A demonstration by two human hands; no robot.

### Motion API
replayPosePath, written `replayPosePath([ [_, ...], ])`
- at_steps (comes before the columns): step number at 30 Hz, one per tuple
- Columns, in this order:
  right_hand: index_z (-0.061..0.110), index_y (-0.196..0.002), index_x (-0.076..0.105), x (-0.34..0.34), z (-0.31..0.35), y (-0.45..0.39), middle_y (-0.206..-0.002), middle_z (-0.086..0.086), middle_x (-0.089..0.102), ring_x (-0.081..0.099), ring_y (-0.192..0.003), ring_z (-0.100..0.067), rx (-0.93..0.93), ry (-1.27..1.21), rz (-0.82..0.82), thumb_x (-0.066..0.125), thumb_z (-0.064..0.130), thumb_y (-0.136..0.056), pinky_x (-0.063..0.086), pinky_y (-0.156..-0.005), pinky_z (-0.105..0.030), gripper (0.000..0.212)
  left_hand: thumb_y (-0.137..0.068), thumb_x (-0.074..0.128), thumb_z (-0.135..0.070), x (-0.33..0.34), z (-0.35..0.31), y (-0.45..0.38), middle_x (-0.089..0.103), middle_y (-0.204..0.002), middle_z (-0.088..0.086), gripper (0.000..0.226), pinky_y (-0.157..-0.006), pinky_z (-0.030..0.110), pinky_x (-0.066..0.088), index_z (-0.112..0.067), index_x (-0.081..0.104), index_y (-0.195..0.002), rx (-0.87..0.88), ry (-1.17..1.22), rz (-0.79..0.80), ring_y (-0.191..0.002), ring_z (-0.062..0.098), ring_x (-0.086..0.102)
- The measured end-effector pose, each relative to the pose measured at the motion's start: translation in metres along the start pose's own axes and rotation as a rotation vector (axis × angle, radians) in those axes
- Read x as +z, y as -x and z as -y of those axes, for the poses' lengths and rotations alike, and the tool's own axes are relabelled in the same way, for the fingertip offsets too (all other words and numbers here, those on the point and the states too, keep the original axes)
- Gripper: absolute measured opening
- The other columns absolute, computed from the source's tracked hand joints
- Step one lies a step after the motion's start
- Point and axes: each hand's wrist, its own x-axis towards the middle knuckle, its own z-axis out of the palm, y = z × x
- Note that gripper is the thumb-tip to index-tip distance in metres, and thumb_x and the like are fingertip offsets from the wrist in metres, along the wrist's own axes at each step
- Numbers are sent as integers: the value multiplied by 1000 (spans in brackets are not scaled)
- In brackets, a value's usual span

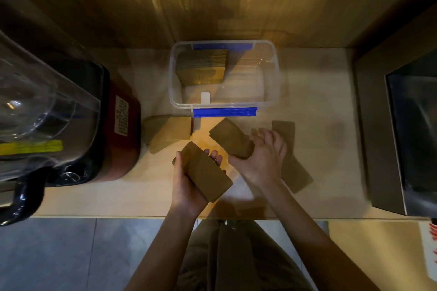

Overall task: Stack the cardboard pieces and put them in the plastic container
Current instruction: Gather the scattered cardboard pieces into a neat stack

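My left hand (189,181) grips a thick stack of brown cardboard pieces (207,171) just above the counter. My right hand (262,157) is closed on a second stack of cardboard pieces (230,139), tilted toward the left stack but apart from it. Behind both stands the clear plastic container (272,66) with blue clips; a pile of cardboard (202,68) sits in its back-left corner. Loose cardboard pieces (170,133) lie fanned at the left, and more loose pieces (289,163) lie under and to the right of my right hand.
A blender with a clear jug and black handle (47,111) on a red base (123,139) crowds the left side. A dark metal appliance (397,125) stands at the right. A wooden wall (212,0) backs the counter, whose front edge (118,217) runs below my hands.
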Motion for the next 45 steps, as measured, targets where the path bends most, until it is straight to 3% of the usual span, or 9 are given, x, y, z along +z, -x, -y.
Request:
replayPosePath([
  [5, 21, -110, 59, -27, 18, 34, -133, 5, 45, 20, -130, -17, -28, -192, 48, 62, 56, -55, 14, -110, -39, 65, -57, 49, -74, 5, 6, 3, 69, -105, 10, 80, -101, 43, 40, -16, 64, -111, 0, -56, -50, -110, 27, 58],
  [11, 24, -110, 58, -15, 24, 67, -135, 6, 43, 17, -127, -10, -75, -213, 39, 50, 65, -53, 19, -108, -38, 71, -57, 42, -77, 10, 18, 6, 69, -108, 9, 88, -90, 41, 45, -15, 61, -117, 14, -71, 71, -107, 25, 60],
  [16, 22, -111, 58, -7, 21, 80, -136, 2, 46, 20, -126, -12, -73, -168, -31, 45, 66, -54, 21, -107, -39, 72, -47, 67, -73, 6, 24, 3, 62, -120, 6, 95, -100, 39, 44, -15, 53, -122, 21, -91, 197, -115, 23, 56],
  [25, 20, -121, 52, -3, 5, 95, -134, -4, 48, 22, -124, -14, -114, -129, -81, 47, 67, -65, 25, -106, -39, 73, -55, 73, -59, 11, 36, 0, 64, -91, 1, 62, -87, 33, 52, -17, 58, -99, 17, -131, 231, -95, 17, 59],
  [29, 23, -128, 45, -19, -6, 91, -139, 2, 40, 17, -128, -10, -88, -229, 98, 47, 70, -66, 20, -109, -36, 78, -60, 67, -55, 15, 40, 0, 62, -87, 2, 51, -86, 33, 51, -17, 60, -93, -2, -108, 159, -87, 16, 61],
  [31, 25, -125, 47, -24, -24, 81, -135, 3, 46, 26, -129, -16, 17, -353, 144, 59, 59, -72, 28, -108, -38, 64, -61, 65, -55, 16, 42, -1, 65, -88, 2, 51, -87, 35, 49, -18, 61, -95, -29, -88, 112, -90, 16, 61],
  [35, 28, -112, 56, -30, -73, 56, -113, 2, 63, 55, -106, -17, 133, -384, -33, 68, 43, -74, 48, -93, -40, 42, -59, 66, -55, 20, 47, -1, 68, -85, 2, 52, -86, 38, 50, -18, 63, -95, -66, -61, 62, -91, 17, 61],
  [38, 19, -125, 49, -29, -108, 44, -124, -8, 57, 47, -117, -25, 211, -268, 6, 72, 33, -73, 42, -95, -35, 59, -59, 66, -56, 22, 52, -2, 69, -85, 1, 52, -88, 38, 51, -18, 63, -94, -80, -81, 75, -89, 17, 63],
  [45, 14, -135, 34, -10, -133, 37, -138, -10, 41, 32, -127, -28, 174, 52, 50, 73, 46, -65, 33, -102, -40, 86, -44, 81, -54, 26, 65, -11, 70, -84, 2, 65, -85, 34, 52, -17, 64, -94, -137, -129, 110, -84, 17, 66],
])
